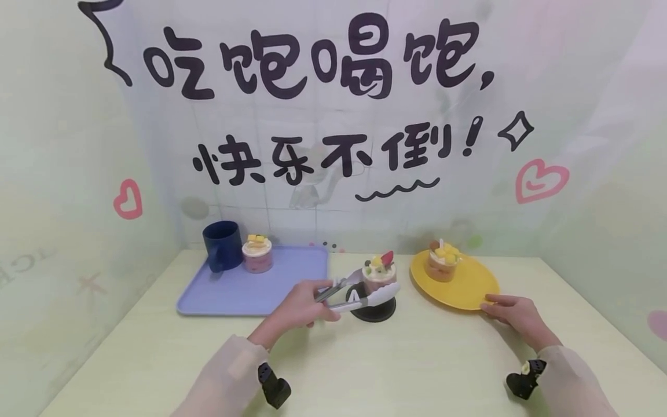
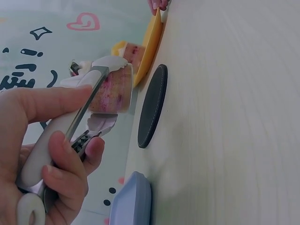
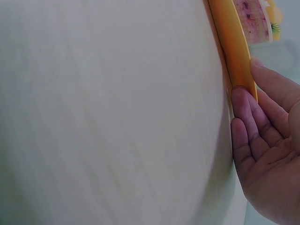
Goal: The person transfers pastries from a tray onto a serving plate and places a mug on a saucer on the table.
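Note:
My left hand (image 1: 307,304) grips a pair of tongs (image 2: 70,122) with white tips. Between those tips sits a clear cup of layered cake (image 2: 112,91), topped with fruit. In the left wrist view this cup is raised above a round black coaster (image 2: 153,108). My right hand (image 1: 518,317) pinches the near right rim of a yellow plate (image 1: 471,289), thumb on top and fingers beneath. On that plate stands a second cake cup (image 1: 442,267) with yellow fruit pieces on top. The right wrist view shows the pinched plate edge (image 3: 239,51) close up.
A blue-purple tray (image 1: 297,284) lies at the back left. It holds a dark blue mug (image 1: 223,246) and another cake cup (image 1: 257,258). Behind the pale table (image 1: 385,365) rises a wall sheet (image 1: 339,220) with black lettering and pink hearts.

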`<state>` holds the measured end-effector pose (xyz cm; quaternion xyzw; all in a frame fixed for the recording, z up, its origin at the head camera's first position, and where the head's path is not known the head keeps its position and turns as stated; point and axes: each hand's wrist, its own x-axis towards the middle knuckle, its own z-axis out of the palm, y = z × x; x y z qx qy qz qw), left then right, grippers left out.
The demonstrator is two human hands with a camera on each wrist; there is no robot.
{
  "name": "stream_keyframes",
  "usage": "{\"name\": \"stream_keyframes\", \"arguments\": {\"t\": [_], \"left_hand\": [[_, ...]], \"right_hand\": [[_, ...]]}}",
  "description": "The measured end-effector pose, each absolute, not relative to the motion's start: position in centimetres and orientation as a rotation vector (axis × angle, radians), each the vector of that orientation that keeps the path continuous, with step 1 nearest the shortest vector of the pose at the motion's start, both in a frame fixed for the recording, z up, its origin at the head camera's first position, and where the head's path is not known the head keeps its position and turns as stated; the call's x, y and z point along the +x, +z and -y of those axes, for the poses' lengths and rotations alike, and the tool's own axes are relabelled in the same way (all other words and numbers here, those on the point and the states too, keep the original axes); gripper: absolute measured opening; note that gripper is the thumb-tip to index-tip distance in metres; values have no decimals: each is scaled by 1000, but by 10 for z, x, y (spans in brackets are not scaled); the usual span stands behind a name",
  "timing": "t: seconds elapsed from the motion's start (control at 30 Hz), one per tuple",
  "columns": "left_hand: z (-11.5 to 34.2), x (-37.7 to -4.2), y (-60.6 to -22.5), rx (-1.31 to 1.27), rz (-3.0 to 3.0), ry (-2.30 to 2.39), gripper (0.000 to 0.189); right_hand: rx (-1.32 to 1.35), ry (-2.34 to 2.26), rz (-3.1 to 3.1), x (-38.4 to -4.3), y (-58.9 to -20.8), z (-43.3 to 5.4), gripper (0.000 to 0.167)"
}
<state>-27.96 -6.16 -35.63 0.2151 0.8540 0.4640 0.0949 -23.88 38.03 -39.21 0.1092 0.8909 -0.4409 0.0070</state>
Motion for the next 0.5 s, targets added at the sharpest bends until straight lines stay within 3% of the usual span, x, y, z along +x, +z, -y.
{"name": "stream_keyframes", "arguments": {"t": [0.5], "left_hand": [[42,-280,-356,630,-2486,1394,76]], "right_hand": [[332,-1357,-2790,-236,-390,-379,68]]}}
